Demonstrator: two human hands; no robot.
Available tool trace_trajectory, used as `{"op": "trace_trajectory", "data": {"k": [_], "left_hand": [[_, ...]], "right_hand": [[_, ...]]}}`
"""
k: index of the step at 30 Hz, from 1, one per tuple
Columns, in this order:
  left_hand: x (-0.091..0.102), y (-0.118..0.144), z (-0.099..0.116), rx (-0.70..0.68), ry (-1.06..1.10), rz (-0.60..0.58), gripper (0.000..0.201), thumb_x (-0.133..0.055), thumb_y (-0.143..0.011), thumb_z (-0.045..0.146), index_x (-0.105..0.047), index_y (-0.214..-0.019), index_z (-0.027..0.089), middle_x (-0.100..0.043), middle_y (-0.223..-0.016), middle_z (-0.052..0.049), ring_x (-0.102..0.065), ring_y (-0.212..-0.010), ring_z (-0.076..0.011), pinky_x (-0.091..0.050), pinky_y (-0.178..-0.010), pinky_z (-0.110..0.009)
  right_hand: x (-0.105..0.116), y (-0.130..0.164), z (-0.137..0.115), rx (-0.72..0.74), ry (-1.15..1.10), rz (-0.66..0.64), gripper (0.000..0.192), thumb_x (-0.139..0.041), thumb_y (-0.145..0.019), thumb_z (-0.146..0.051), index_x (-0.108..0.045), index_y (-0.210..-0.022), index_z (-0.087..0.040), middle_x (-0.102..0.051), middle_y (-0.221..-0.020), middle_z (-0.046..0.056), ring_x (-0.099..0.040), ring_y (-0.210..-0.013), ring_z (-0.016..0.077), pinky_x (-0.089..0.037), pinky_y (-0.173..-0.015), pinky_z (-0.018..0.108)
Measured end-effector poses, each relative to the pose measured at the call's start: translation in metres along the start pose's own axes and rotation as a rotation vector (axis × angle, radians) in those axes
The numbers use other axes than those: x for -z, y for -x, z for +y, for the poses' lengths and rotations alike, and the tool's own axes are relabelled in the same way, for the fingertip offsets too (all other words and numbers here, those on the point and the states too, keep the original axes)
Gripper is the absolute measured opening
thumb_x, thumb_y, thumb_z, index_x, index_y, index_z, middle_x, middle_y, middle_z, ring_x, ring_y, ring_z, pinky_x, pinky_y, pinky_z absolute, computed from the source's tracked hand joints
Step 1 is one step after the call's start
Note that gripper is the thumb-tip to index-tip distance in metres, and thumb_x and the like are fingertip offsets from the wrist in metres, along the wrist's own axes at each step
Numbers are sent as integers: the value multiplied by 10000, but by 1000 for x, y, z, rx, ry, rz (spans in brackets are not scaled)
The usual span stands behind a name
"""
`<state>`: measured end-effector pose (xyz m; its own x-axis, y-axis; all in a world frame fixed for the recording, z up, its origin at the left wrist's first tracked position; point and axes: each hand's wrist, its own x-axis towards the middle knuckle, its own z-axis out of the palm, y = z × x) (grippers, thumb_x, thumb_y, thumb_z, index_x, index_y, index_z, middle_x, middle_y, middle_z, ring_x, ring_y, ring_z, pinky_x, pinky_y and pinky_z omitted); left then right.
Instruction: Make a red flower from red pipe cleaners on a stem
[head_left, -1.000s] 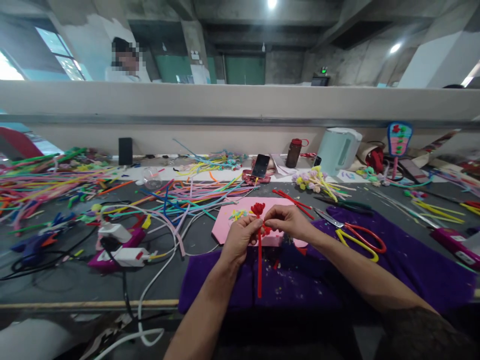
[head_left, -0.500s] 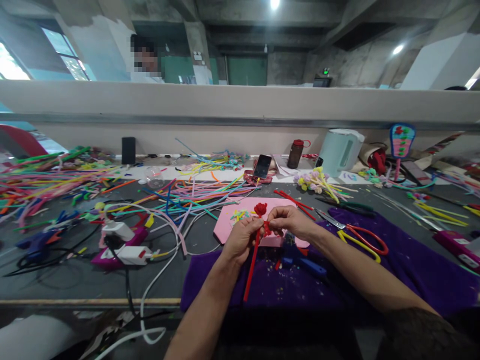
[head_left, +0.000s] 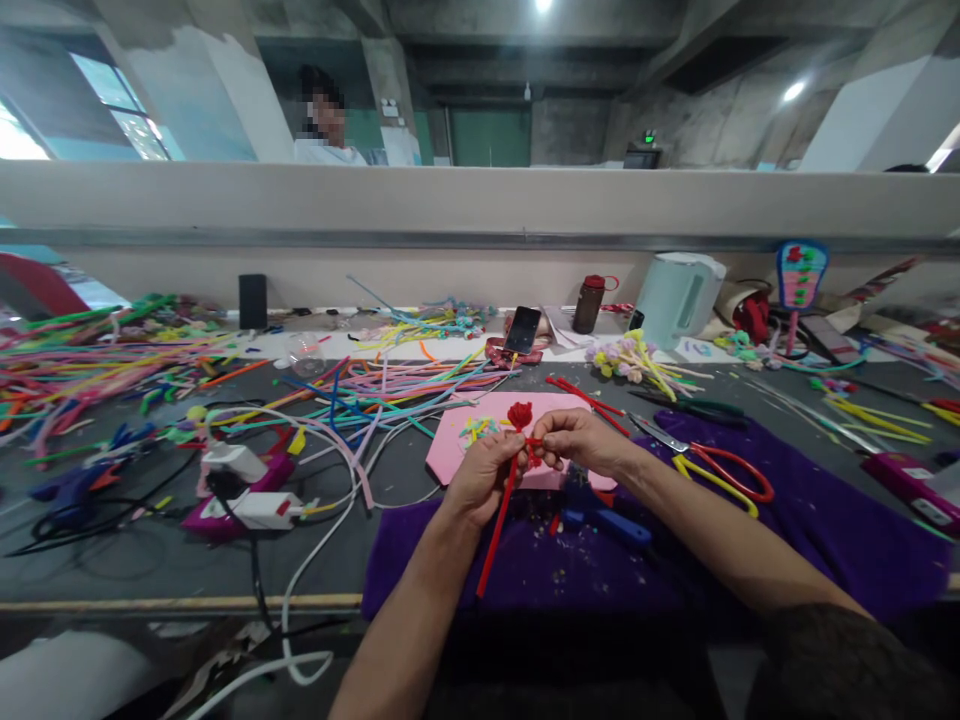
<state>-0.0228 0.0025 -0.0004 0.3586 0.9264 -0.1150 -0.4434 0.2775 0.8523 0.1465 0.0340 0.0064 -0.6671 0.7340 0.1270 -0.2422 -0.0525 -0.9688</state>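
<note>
A red pipe-cleaner flower (head_left: 519, 413) with a curled head stands up from between my hands. My left hand (head_left: 486, 470) pinches it just below the head, and its long straight red stem (head_left: 495, 545) slants down toward me. Close against it on the right, my right hand (head_left: 571, 440) has its fingertips closed on a red pipe-cleaner piece (head_left: 533, 452) beside the stem. Fingers hide part of where the pieces meet. Beneath the hands lies a pink board (head_left: 450, 440) with small yellow and green clippings. A blue-handled tool (head_left: 611, 522) rests on the purple cloth (head_left: 517, 590).
Scissors (head_left: 720, 470) with red and yellow handles lie right of my right hand, near dark-handled pliers (head_left: 712, 410). Loose pipe cleaners (head_left: 405, 380) spread across the left. A power strip (head_left: 247, 500) with cables sits left. Behind stand a phone (head_left: 523, 330), bottle (head_left: 590, 303) and kettle (head_left: 679, 300).
My right fingertips have come in closer to the flower's stem, toward my left hand. The stem's lower end has swung slightly left. The person beyond the partition has shifted right in view.
</note>
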Motion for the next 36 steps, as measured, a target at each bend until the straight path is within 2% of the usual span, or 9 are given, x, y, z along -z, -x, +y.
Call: {"op": "trace_trajectory", "data": {"k": [5,10,12,19,28,36], "left_hand": [[1,-2,0,-14,1,39,211,-659,-659,280,-536,-623,112,-498,-474,31,-384,-359,-16,-268,-362,-132],[5,-5,-1,-80,-52,95,250,-648,-671,319,-539,-584,111,-496,-481,30,-368,-352,-13,-222,-336,-140],[5,-5,-2,-90,-81,96,262,-650,-667,329,-542,-574,110,-493,-478,30,-358,-348,-11,-209,-331,-142],[1,-3,-1,-70,-106,71,266,-655,-661,341,-538,-584,116,-505,-483,30,-358,-346,-12,-204,-330,-144],[-5,-2,-2,-27,-41,32,219,-690,-638,290,-560,-666,115,-528,-509,28,-424,-405,-25,-295,-391,-137],[0,-5,-2,-58,-50,84,242,-676,-643,327,-553,-623,120,-525,-512,27,-403,-390,-29,-259,-358,-152]], "right_hand": [[5,-1,0,-13,9,-1,189,-662,-715,-256,-623,-826,-109,-620,-661,25,-558,-537,89,-428,-482,192],[10,-3,-3,-16,34,128,233,-604,-759,-310,-623,-883,-113,-637,-740,47,-572,-551,96,-440,-479,203],[10,-4,-3,-7,55,142,237,-608,-753,-311,-619,-886,-115,-634,-726,42,-565,-542,95,-437,-477,204],[2,0,-4,17,125,38,174,-643,-724,-261,-597,-805,-114,-598,-614,1,-532,-503,79,-400,-470,189],[2,2,-4,-27,-61,-36,150,-648,-722,-238,-581,-779,-117,-609,-631,1,-534,-480,63,-381,-427,153],[1,0,-9,26,119,117,157,-651,-711,-259,-610,-761,-116,-607,-593,-6,-518,-454,65,-376,-411,166]]}}
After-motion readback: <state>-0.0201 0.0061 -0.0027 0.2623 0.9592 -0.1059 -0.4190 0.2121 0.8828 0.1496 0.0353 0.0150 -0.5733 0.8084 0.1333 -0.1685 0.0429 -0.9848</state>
